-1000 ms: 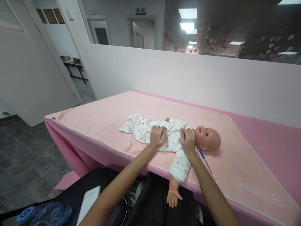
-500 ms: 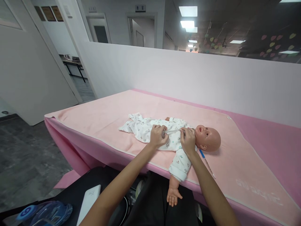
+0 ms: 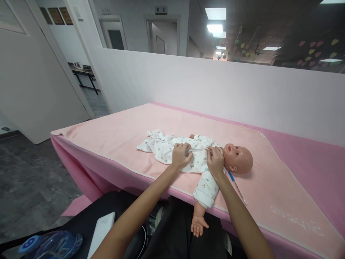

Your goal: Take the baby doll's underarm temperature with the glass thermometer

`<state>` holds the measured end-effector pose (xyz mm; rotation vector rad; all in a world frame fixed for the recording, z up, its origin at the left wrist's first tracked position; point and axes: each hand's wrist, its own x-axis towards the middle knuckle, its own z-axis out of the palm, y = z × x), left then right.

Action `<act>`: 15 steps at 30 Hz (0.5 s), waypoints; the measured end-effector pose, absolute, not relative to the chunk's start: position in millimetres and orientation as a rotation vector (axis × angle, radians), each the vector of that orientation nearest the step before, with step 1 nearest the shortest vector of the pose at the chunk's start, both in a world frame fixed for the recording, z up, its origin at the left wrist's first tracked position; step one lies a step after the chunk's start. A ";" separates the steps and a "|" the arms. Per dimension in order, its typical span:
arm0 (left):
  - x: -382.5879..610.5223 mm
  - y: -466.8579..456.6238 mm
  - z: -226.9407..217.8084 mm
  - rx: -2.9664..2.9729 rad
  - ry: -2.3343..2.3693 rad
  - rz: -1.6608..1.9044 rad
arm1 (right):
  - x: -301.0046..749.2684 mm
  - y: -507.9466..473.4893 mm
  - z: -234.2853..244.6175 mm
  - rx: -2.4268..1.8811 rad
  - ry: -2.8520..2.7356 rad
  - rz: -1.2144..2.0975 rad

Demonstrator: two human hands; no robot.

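Note:
A baby doll [image 3: 238, 159] lies on its back on a pink cloth [image 3: 121, 129], its head to the right. It wears a white printed romper [image 3: 164, 147], and one sleeved arm hangs over the table's near edge, the doll's hand [image 3: 198, 226] palm up. Over the doll's belly my left hand [image 3: 182, 156] is closed on the romper's edge. At the chest, just below the doll's chin, my right hand [image 3: 215, 160] pinches the same edge. Between my hands the white edge runs taut and straight. My fingers partly hide the fabric they grip.
A thermometer [image 3: 237, 187] with a blue end lies on the cloth beside the doll's head, near my right forearm. At lower left, a water bottle [image 3: 51, 244] and a white flat device [image 3: 101, 233] rest on a black seat. A white low wall [image 3: 215, 90] borders the table's far side.
Almost nothing differs. The romper's edge between my hands looks slightly straighter; both hands and the doll stay in place.

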<state>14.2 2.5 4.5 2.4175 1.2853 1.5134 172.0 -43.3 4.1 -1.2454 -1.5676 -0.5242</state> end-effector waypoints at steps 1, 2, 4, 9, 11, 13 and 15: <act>14.2 2.5 4.7 2.405 1.277 1.531 | 171.8 -43.6 4.1 -1.235 -1.559 -0.533; 14.2 2.4 4.9 2.391 1.271 1.550 | 171.7 -43.9 4.0 -1.223 -1.552 -0.541; 14.3 2.8 5.1 2.365 1.272 1.584 | 171.6 -44.6 3.5 -1.198 -1.545 -0.555; 13.1 5.6 5.3 2.315 1.394 1.664 | 171.7 -43.7 0.5 -1.158 -1.567 -0.550; 12.7 6.3 6.0 2.269 1.506 1.700 | 171.0 -42.1 0.0 -1.142 -1.591 -0.538; 13.3 6.5 7.5 2.236 1.591 1.712 | 170.1 -40.9 0.7 -1.140 -1.609 -0.530; 14.7 6.9 10.9 2.235 1.606 1.695 | 170.0 -42.1 2.7 -1.151 -1.649 -0.534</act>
